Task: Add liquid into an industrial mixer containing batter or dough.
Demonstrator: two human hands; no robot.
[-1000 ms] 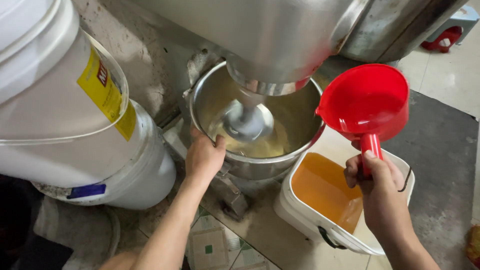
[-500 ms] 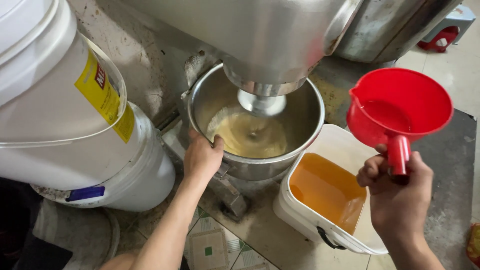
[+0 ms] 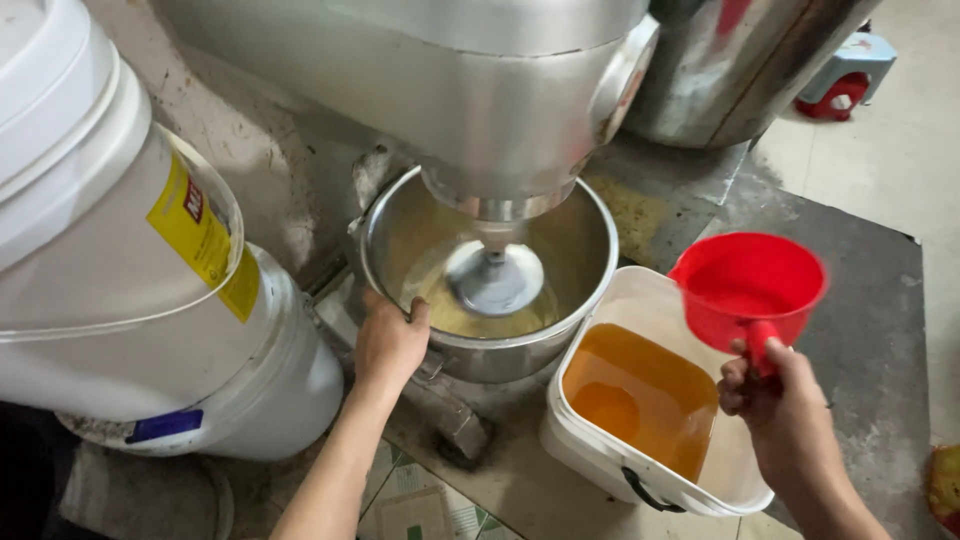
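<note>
My left hand (image 3: 389,343) grips the near rim of a steel mixing bowl (image 3: 585,325) that sits under a large grey mixer head (image 3: 450,90). Inside the bowl a beater (image 3: 494,280) turns in pale yellowish batter. My right hand (image 3: 785,415) holds the handle of a red plastic scoop (image 3: 748,285), level and just above the far edge of a white rectangular bucket (image 3: 600,462). That bucket holds amber liquid (image 3: 640,395) and stands right of the bowl.
Stacked white round buckets (image 3: 130,300) with yellow labels fill the left side. A big steel vessel (image 3: 740,60) stands behind the mixer. A dark mat (image 3: 870,290) covers the floor at right, with a small stool (image 3: 840,80) beyond it.
My right hand has lowered the red scoop away from the mixing bowl, down to the white bucket's edge. My left hand stays on the bowl rim. The beater keeps turning.
</note>
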